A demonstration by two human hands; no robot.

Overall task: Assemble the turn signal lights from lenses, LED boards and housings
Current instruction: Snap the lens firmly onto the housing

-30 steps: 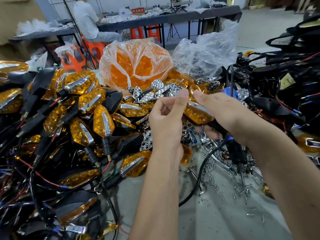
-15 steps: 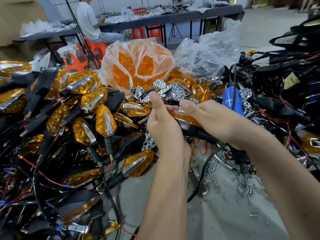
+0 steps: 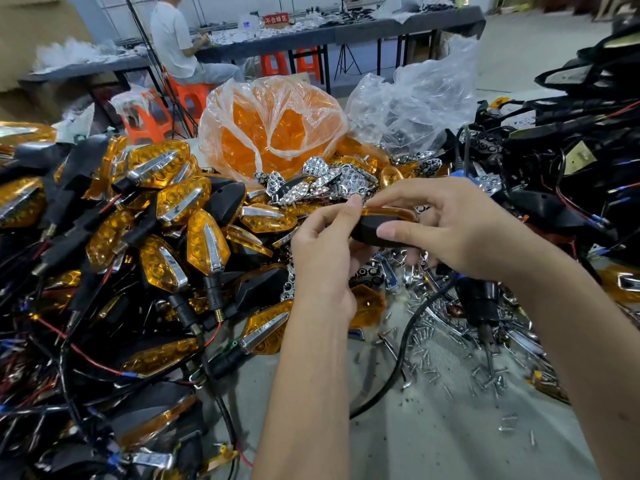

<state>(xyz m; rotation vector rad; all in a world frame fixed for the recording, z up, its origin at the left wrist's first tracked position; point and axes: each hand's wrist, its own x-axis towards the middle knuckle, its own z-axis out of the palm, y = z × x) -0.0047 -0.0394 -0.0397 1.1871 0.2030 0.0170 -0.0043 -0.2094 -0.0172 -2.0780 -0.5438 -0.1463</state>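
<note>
A black housing [image 3: 372, 232] lies sideways, amber lens [image 3: 388, 213] on top; left hand [image 3: 322, 251] pinches its left end, right hand [image 3: 446, 226] its right.

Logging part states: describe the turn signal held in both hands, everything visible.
The turn signal is a black, plastic-looking housing with an amber translucent lens seated along its top edge. It is held roughly level above the table, seen edge-on. The left hand pinches its left end, thumb on top; the right hand grips the right end, fingers over the lens. Its interior is hidden.
</note>
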